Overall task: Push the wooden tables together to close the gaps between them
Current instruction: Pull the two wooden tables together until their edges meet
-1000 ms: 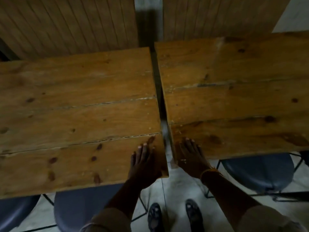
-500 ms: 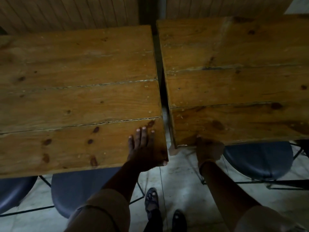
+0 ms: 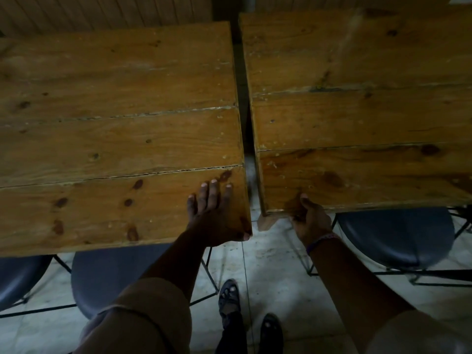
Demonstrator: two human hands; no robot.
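Two plank-topped wooden tables stand side by side, the left table (image 3: pixel 115 139) and the right table (image 3: pixel 357 118), with a narrow dark gap (image 3: pixel 246 129) between them. My left hand (image 3: pixel 217 215) lies flat on the left table's near right corner, fingers spread, thumb hooked over the corner edge. My right hand (image 3: pixel 307 215) grips the right table's near left edge, thumb on top and fingers curled under the board. A wooden leg (image 3: pixel 265 222) of the right table shows just below that corner.
Dark blue chairs with black wire frames sit tucked under the tables: one at the left (image 3: pixel 107 274), one at the far left (image 3: pixel 18 279), one at the right (image 3: pixel 398 236). Pale tiled floor (image 3: pixel 268 272) lies below, with my feet (image 3: pixel 229 297). A wood-panelled wall (image 3: pixel 102 8) runs behind.
My right hand went from lying flat on the right table's corner to gripping its near edge from below. The gap looks slightly narrower. My view has shifted forward over the tables.
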